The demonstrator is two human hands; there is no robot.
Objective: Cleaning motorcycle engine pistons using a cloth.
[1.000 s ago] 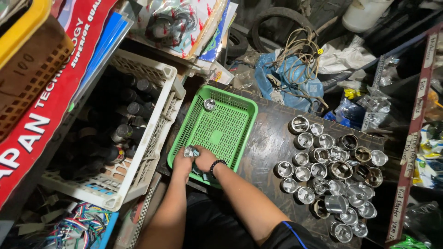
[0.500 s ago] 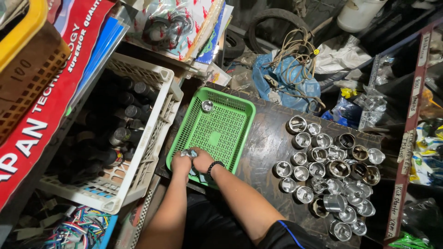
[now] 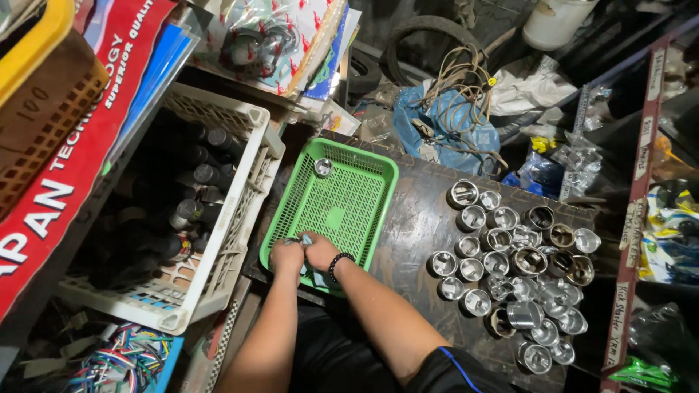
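Observation:
A green plastic basket [image 3: 364,171] lies on a dark worktop, with one shiny metal cup-shaped part [image 3: 322,167] at its far end. Both my hands meet at the basket's near edge. My left hand [image 3: 286,256] and my right hand [image 3: 320,252], which wears a dark wristband, are closed together around a small metal part and a bit of light blue cloth [image 3: 306,240]. The part is mostly hidden by my fingers. Several similar shiny metal parts [image 3: 510,269] stand grouped on the worktop to the right.
A white plastic crate [image 3: 218,276] of dark bottles stands to the left. Red banner, yellow crate and packaged goods sit at upper left. Blue bag with cords [image 3: 451,120], a tyre and clutter lie beyond the worktop. Coloured wires [image 3: 124,360] are at lower left.
My two hands have stayed at the basket's near edge, closing in a little tighter together. The view has shifted slightly.

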